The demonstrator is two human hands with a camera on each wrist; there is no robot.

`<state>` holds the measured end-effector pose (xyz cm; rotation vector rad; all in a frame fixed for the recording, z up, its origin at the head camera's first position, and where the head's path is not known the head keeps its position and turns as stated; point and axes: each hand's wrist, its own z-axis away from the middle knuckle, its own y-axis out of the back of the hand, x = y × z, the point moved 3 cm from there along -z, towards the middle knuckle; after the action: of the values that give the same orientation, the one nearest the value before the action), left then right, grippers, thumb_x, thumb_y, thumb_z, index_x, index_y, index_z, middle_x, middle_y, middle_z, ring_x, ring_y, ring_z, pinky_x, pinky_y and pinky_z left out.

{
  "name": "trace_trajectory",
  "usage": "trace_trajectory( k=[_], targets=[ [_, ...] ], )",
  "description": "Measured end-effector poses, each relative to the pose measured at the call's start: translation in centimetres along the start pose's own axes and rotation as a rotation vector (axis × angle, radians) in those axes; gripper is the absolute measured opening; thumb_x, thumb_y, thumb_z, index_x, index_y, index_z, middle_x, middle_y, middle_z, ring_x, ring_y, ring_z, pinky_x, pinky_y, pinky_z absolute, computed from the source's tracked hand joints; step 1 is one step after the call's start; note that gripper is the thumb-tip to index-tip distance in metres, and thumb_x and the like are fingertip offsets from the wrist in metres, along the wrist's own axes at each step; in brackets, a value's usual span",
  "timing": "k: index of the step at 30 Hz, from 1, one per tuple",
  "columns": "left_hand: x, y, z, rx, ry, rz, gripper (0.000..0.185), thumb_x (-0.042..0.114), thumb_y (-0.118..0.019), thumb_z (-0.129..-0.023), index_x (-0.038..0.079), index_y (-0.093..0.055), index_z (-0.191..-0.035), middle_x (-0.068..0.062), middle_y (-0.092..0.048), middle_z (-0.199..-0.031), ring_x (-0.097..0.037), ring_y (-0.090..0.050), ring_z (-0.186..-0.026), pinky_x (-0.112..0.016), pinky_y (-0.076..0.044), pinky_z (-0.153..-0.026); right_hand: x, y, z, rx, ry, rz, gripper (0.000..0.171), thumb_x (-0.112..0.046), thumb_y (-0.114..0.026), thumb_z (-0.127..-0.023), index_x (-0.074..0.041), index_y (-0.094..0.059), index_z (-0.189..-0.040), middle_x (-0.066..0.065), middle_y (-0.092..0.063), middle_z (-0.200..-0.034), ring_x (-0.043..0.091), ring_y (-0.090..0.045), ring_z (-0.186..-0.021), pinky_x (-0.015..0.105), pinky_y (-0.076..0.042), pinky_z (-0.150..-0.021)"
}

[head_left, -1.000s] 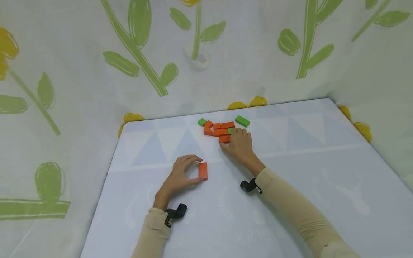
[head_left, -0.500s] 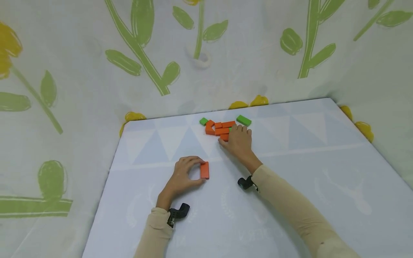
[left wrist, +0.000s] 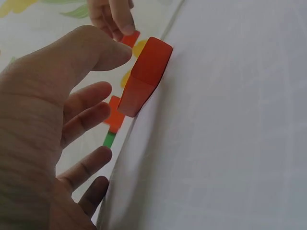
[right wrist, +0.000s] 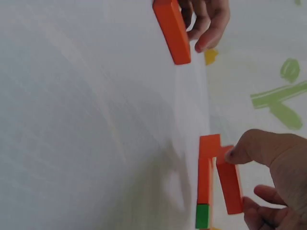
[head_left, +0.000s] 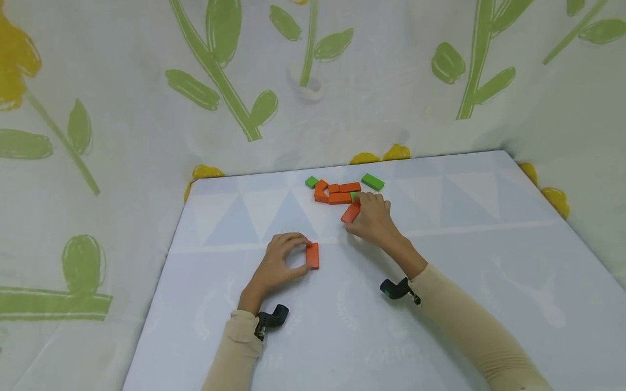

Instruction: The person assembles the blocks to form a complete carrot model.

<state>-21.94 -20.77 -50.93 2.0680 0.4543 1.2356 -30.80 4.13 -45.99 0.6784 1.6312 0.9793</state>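
My left hand [head_left: 280, 263] curves loosely around the near-left side of an orange block [head_left: 313, 256] on the table. The left wrist view shows that block [left wrist: 151, 62] with a narrow gap to the thumb and the fingers spread apart. My right hand [head_left: 376, 220] pinches a second orange block [head_left: 350, 213] by its ends, in front of the pile. In the right wrist view the pinched block [right wrist: 229, 184] is tilted, thumb at one end and fingers at the other. Behind it lie several orange blocks [head_left: 339, 199] and a green block [head_left: 355, 194], partly hidden by the fingers.
A green block [head_left: 373, 182] lies behind the right hand, and a small green one [head_left: 311, 182] at the pile's left. An angled orange piece [head_left: 320, 192] adjoins the pile. The table [head_left: 464, 271] ends at a patterned cloth wall [head_left: 371, 108].
The right hand has pulled the pinched orange block away from the front of the pile and turned it aslant. The left hand stays by its block with little movement.
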Motion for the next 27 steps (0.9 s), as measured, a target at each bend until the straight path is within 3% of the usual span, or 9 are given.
trace_trajectory(
  k=[4, 12, 19, 27],
  targets=[
    [0.1, 0.2, 0.1, -0.004, -0.003, -0.013, 0.046, 0.027, -0.081, -0.079, 0.020, -0.069, -0.123, 0.003, -0.058, -0.132, -0.023, -0.045, -0.122, -0.049, -0.035, -0.101, -0.5, 0.2, 1.8, -0.059, 0.096, -0.100, 0.060, -0.021, -0.084, -0.077, -0.003, -0.055, -0.127, 0.010, -0.058, -0.120, 0.030, -0.043, -0.115, 0.047, -0.034, -0.093],
    [0.2, -0.1, 0.1, 0.002, -0.043, -0.063, 0.040, 0.030, -0.080, -0.081, 0.021, -0.072, -0.120, 0.004, -0.061, -0.128, -0.021, -0.048, -0.118, -0.048, -0.036, -0.100, -1.8, -0.8, 4.3, -0.177, 0.287, -0.122, 0.055, -0.020, -0.085, -0.076, -0.007, -0.058, -0.123, 0.003, -0.060, -0.115, 0.024, -0.047, -0.110, 0.046, -0.035, -0.093],
    [0.3, -0.2, 0.1, -0.012, -0.033, -0.065, 0.040, 0.033, -0.079, -0.083, 0.023, -0.071, -0.121, 0.005, -0.061, -0.129, -0.019, -0.047, -0.119, -0.048, -0.035, -0.098, -2.8, -1.6, 5.2, -0.265, 0.349, -0.146, 0.054, -0.021, -0.085, -0.077, -0.010, -0.059, -0.124, 0.000, -0.060, -0.120, 0.021, -0.043, -0.116, 0.043, -0.035, -0.093],
    [0.1, -0.1, 0.2, -0.014, -0.029, -0.067, 0.041, 0.031, -0.080, -0.082, 0.023, -0.071, -0.121, 0.006, -0.061, -0.130, -0.020, -0.047, -0.119, -0.048, -0.035, -0.098, -3.6, -2.4, 5.1, -0.278, 0.409, -0.118, 0.053, -0.018, -0.086, -0.077, -0.011, -0.061, -0.123, -0.001, -0.062, -0.120, 0.021, -0.044, -0.114, 0.042, -0.034, -0.092]
  ],
)
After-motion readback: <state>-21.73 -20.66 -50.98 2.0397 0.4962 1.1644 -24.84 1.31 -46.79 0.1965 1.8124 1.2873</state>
